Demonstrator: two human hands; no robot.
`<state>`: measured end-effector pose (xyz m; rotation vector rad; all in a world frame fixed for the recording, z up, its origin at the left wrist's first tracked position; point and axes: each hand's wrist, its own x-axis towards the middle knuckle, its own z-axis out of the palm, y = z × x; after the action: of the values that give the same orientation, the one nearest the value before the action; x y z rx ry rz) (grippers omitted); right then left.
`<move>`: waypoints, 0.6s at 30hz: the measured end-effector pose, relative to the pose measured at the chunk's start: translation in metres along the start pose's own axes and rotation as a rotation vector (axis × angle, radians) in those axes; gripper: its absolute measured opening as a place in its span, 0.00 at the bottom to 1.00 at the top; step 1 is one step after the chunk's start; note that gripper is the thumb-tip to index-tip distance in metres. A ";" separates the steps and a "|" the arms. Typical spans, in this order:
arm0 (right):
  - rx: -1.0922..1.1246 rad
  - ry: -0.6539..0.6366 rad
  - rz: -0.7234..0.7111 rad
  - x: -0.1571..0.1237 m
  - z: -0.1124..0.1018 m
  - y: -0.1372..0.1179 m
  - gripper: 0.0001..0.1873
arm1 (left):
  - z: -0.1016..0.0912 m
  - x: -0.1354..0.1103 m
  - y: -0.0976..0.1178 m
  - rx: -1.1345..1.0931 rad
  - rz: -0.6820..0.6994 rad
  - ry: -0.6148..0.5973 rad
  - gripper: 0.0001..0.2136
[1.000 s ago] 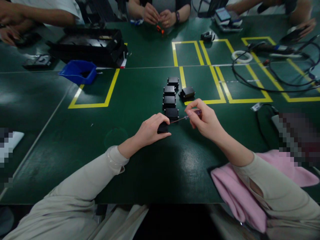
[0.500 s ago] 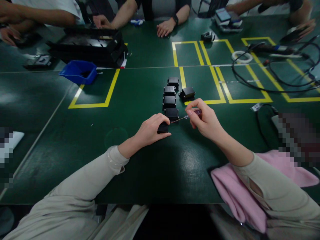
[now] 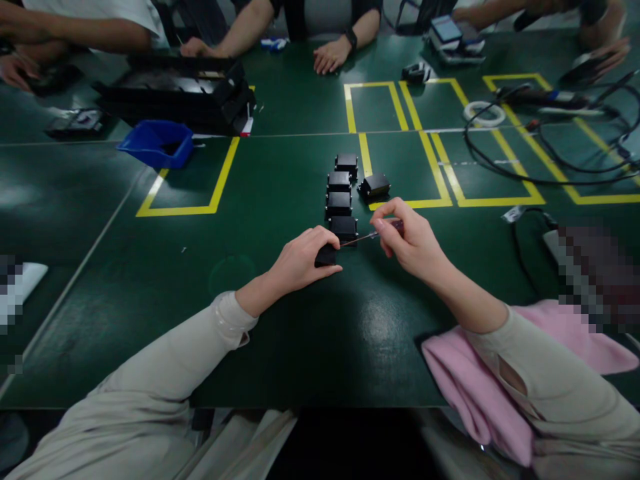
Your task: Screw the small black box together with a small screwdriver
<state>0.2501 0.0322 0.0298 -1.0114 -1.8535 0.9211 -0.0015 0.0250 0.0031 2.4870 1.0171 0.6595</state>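
Note:
My left hand (image 3: 303,261) grips a small black box-shaped part (image 3: 325,256) against the table, thumb on the near side and fingers over the far side. In my right hand (image 3: 407,237) is a screwdriver (image 3: 371,235) with a dark red handle, its thin shaft pointing left. The tip meets the right end of the held part; the exact contact point is too small to make out. Just beyond stands a similar black box (image 3: 343,227), heading a row of several like it. Another black box (image 3: 376,186) sits tilted to the right of the row.
A blue scoop-shaped bin (image 3: 159,143) and stacked black trays (image 3: 175,93) stand at the far left. Pink cloth (image 3: 480,387) lies under my right forearm. Black cables (image 3: 540,180) and a white ring (image 3: 484,114) are at right. Co-workers' hands (image 3: 333,57) rest across the green table (image 3: 280,180).
My hands, the held part and the screwdriver stay in nearly the same place, with the handle turned slightly. Across the table, a co-worker's hand has shifted a little left.

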 end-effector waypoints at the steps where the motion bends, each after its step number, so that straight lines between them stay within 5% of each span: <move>1: 0.000 0.004 -0.004 0.000 0.000 0.000 0.06 | 0.000 0.000 0.000 0.001 0.000 0.000 0.14; 18: -0.030 0.029 -0.023 0.000 0.000 -0.001 0.02 | -0.001 0.000 0.001 0.008 0.000 0.000 0.15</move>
<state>0.2501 0.0317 0.0312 -1.0147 -1.8556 0.8629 -0.0012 0.0250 0.0040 2.4942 1.0219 0.6570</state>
